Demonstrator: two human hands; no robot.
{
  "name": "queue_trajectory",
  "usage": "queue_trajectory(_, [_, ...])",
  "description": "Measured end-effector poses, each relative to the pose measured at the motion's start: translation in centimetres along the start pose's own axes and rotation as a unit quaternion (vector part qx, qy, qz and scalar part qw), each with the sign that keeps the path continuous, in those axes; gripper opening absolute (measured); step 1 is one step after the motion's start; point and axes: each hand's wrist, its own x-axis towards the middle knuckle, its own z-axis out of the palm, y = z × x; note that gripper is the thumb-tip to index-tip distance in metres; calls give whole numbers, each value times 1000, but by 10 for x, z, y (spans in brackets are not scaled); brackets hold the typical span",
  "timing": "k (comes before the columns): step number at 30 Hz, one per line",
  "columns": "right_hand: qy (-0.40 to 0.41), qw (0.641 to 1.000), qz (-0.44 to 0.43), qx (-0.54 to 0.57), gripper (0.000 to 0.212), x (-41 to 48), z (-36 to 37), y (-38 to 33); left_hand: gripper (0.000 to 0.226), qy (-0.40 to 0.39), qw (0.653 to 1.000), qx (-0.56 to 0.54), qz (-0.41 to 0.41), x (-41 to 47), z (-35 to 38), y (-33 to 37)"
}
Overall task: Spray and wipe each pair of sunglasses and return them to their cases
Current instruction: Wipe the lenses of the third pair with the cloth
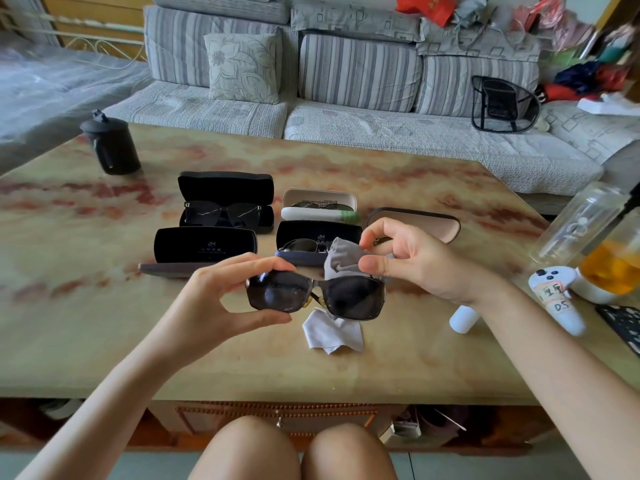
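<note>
While left grip (221, 296) pinches sunglasses (356, 296) by one lens — right grip (415, 258) clamped on cloth (341, 257) above the other.

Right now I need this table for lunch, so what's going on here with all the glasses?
A person at the table is cleaning sunglasses. Their left hand pinches a dark pair by one lens, while the right hand holds a grey cloth at the other lens. Three open cases behind hold other pairs; the front-left black case looks empty. A white cloth and small white bottle lie on the table nearby.
</note>
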Motion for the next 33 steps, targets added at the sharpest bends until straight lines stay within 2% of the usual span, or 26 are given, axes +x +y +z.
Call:
queue_trajectory(8, [-46,999,7,-11,17,-9,-5,-8,51,-1,1000,0,-2,0,-1,0])
queue_trajectory(10, [-14,999,-13,-27,10,-7,-1,-6,51,-1,1000,3,-4,0,-1,-1])
queue_trajectory(14, [74,995,-65,-16,17,-5,4,-1,51,0,1000,1,-4,0,0,-2])
queue_trajectory(20, [149,979,-119,-67,16,0,17,-2,51,-2,1000,-6,-4,0,1,-3])
queue_trajectory(22, [164,978,-122,-50,20,1,19,-3,51,-3,1000,-10,-5,-1,1,-4])
queue_trajectory(26, [153,983,-101,-18,19,0,18,-4,52,0,1000,-12,-2,-1,1,-4])
queue_trajectory(31, [58,996,-50,-39,19,-7,3,1,52,4,1000,-14,-7,-3,-1,-5])
queue_trajectory(33, [68,996,-51,-38,15,-8,2,3,52,3,1000,-17,-8,-3,-1,-5])
